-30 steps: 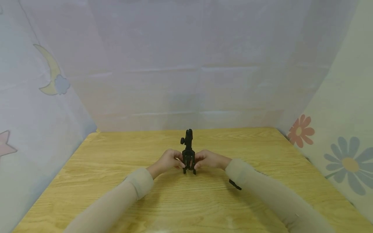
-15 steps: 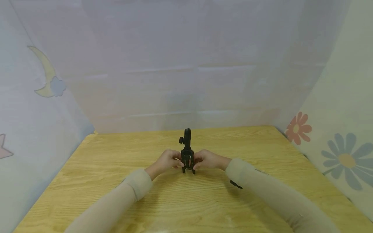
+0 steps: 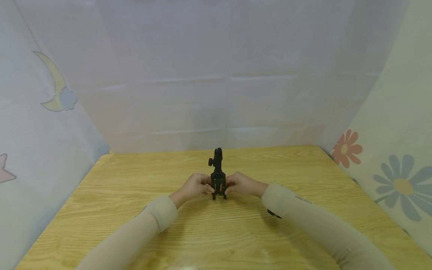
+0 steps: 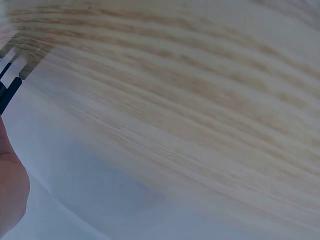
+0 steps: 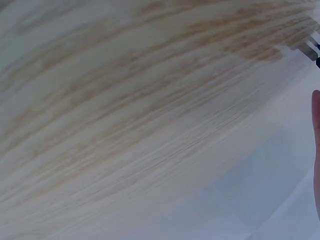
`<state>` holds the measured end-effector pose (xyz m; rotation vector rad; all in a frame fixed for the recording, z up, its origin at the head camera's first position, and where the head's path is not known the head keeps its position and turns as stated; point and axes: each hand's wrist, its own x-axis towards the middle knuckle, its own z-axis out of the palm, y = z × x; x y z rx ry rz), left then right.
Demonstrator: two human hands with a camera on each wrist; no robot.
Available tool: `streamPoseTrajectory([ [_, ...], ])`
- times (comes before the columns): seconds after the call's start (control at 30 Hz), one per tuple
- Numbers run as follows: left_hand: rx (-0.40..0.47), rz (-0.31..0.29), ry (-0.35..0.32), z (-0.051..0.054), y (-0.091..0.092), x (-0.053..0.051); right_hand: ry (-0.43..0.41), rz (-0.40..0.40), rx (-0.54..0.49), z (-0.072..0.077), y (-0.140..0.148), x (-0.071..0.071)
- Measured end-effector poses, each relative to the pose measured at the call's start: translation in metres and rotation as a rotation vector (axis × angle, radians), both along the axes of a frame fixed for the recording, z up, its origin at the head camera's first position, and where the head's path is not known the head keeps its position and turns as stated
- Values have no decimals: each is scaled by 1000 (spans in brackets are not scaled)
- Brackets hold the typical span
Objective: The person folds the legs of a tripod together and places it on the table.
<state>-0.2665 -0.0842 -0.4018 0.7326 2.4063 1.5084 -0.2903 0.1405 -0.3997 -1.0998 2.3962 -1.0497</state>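
Observation:
A small black tripod [image 3: 218, 165] with a side knob stands upright on the wooden table, its splayed lower legs towards me. My left hand [image 3: 195, 185] grips its lower part from the left, thumb at the front. From the opposite side my right hand [image 3: 243, 184] holds the same lower part, fingers partly hidden behind it. In the left wrist view, a bit of the black tripod [image 4: 11, 92] shows at the left edge above part of my left hand [image 4: 11, 192]. Only a sliver of my right hand [image 5: 317, 145] appears in the right wrist view.
The wood-grained table [image 3: 216, 236] reaches back to a pale hanging sheet [image 3: 216, 75]. Printed cloth walls with a moon [image 3: 54, 82] and flowers [image 3: 403, 186] flank it. A small black piece [image 3: 274, 214] shows under the right sleeve.
The head view has shifted slightly. Both hands keep their hold on the black tripod, which stays in about the same place.

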Motion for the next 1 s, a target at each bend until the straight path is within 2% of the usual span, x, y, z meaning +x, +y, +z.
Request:
streamPoseTrajectory([
  [0.27,10,-30,-10,-1,0,-1,-11,-1,-9,-3,1,-3],
  [0.53,7,-18,-18,-1,0,1,-40,6,-48,-6,0,-1],
  [0.8,27,24,-47,0,3,-1,-92,-50,-45,-5,-2,0],
  [1.0,22,31,-53,-2,3,-2,-61,-17,-26,-6,-3,-1],
])
